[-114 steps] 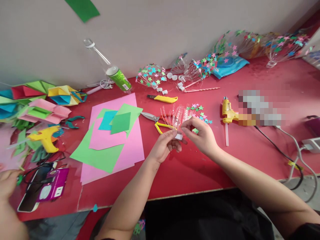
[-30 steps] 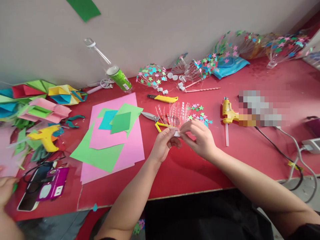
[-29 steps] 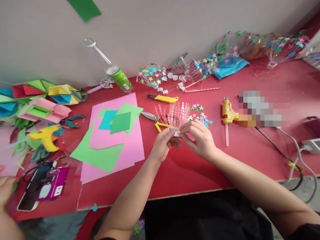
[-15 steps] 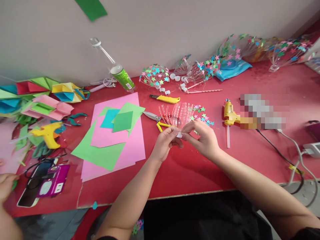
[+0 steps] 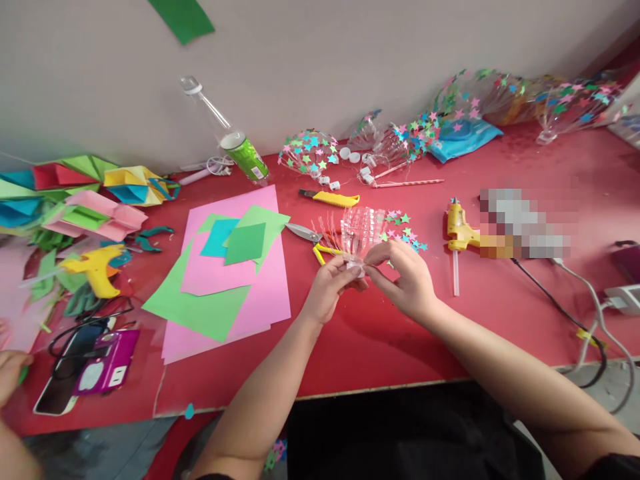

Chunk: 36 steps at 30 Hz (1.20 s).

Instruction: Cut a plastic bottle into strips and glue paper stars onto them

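Note:
Between both hands is a clear plastic bottle top cut into thin strips (image 5: 364, 227), its strips fanning out away from me. My left hand (image 5: 330, 288) grips it at the whitish neck end, fingers closed. On the other side, my right hand (image 5: 403, 277) pinches near the base of the strips with thumb and forefinger. Yellow-handled scissors (image 5: 320, 252) lie just beyond my left hand, partly behind the strips. Small paper stars (image 5: 407, 237) are scattered beyond my right hand.
A yellow utility knife (image 5: 333, 199) lies farther back. Stacked coloured paper (image 5: 220, 313) is at left, near a clear bottle (image 5: 245, 157). A yellow glue gun (image 5: 457, 227) lies right, with cables. Star-covered strip bunches (image 5: 310, 150) line the wall. Another person's hand (image 5: 10, 373) shows far left.
The strip-cut bottle top has turned slightly in my hands, so its strips spread differently and more of the whitish neck shows. My hands have barely moved.

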Tool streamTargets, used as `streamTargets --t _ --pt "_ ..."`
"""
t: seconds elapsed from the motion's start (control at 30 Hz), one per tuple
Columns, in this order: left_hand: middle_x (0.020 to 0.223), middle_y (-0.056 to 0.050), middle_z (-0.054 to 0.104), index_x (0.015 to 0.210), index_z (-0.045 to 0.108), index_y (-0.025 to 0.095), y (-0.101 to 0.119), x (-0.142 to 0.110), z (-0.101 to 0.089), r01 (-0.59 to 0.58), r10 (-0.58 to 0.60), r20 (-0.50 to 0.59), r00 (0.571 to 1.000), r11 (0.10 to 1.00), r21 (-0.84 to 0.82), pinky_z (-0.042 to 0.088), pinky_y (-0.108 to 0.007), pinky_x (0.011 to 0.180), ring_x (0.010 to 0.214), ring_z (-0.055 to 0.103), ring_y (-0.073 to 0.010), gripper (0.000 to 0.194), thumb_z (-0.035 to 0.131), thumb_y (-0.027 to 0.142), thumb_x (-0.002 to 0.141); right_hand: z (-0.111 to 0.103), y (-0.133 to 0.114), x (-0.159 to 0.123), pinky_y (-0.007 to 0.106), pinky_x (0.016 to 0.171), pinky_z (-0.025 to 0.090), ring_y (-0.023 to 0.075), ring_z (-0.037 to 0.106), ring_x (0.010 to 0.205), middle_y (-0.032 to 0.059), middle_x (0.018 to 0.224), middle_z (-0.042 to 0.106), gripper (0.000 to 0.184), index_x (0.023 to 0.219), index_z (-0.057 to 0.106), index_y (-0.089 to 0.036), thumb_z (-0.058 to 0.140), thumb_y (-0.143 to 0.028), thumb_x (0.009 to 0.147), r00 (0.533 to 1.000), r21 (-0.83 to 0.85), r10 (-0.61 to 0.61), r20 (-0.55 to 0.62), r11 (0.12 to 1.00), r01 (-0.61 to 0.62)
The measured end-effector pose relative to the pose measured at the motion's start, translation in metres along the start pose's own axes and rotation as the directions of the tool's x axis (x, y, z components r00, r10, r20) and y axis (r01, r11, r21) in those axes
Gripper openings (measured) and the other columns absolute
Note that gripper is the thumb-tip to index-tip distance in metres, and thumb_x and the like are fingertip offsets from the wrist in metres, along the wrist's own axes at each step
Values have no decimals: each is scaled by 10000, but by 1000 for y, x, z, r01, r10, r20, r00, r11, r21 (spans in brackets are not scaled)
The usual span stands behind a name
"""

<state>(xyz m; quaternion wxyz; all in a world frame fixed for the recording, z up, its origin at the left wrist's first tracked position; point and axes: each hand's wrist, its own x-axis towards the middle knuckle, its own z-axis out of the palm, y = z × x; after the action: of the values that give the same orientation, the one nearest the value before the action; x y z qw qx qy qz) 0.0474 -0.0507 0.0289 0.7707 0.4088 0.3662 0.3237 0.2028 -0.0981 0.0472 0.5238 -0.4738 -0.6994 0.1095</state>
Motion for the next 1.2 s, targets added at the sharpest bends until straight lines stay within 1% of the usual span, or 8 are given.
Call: streamTargets --t 0.13,0.33,0.47,0.6,0.73,0.9,1.1,1.2 --pt "729 -16 672 910 661 126 -2 1 -4 0 0 7 1000 1000 -24 484 -226 606 591 618 -99 303 759 344 723 -1 -1 1 327 689 491 165 586 743 26 846 654 90 910 561 -230 574 -143 893 999 -28 11 -38 1000 -12" --pt "734 -43 693 917 685 119 -1 0 -5 2 -2 -2 1000 995 -96 474 -237 591 595 611 -114 283 716 331 732 -1 1 1 303 655 482 154 564 715 9 785 610 122 888 562 -225 543 -105 888 997 -35 29 -67 999 -31" --pt "738 -51 697 899 689 120 1 0 -4 0 -1 -5 1000 990 -139 473 -243 587 594 608 -119 246 694 301 732 0 2 0 312 645 486 162 569 712 15 779 596 152 894 603 -230 527 -98 895 997 -49 54 -52 997 -57" --pt "706 -40 669 855 688 119 0 0 -4 -3 6 22 1000 990 -143 467 -237 578 586 595 -112 203 678 297 758 -1 1 -1 332 686 500 179 601 783 38 844 621 190 965 652 -241 510 -121 931 999 -58 34 -23 998 -35" --pt "701 -37 658 847 696 124 -1 0 -4 2 4 43 999 990 -139 462 -239 578 589 590 -112 189 668 297 775 0 2 0 329 682 500 183 604 789 48 860 618 205 1014 661 -237 501 -133 938 1000 -79 17 -24 997 -19" --pt "706 -36 666 916 710 119 -1 0 -3 13 -9 35 999 992 -123 457 -243 569 569 591 -111 247 681 299 750 1 4 0 325 681 494 180 584 756 50 833 605 170 970 648 -207 498 -143 926 997 -107 79 -6 991 -80" --pt "693 -27 660 860 700 124 -2 0 -3 15 -11 35 999 994 -113 466 -229 567 573 596 -107 216 694 310 749 0 3 0 312 686 481 162 570 734 24 793 572 156 960 642 -210 513 -140 907 990 -76 142 8 987 -141" --pt "677 -24 652 848 694 123 -2 0 -3 18 -16 23 1000 995 -100 468 -223 566 566 586 -101 222 694 325 758 0 1 0 302 675 478 151 563 717 13 787 561 155 960 634 -216 514 -138 902 988 -38 152 6 988 -152"
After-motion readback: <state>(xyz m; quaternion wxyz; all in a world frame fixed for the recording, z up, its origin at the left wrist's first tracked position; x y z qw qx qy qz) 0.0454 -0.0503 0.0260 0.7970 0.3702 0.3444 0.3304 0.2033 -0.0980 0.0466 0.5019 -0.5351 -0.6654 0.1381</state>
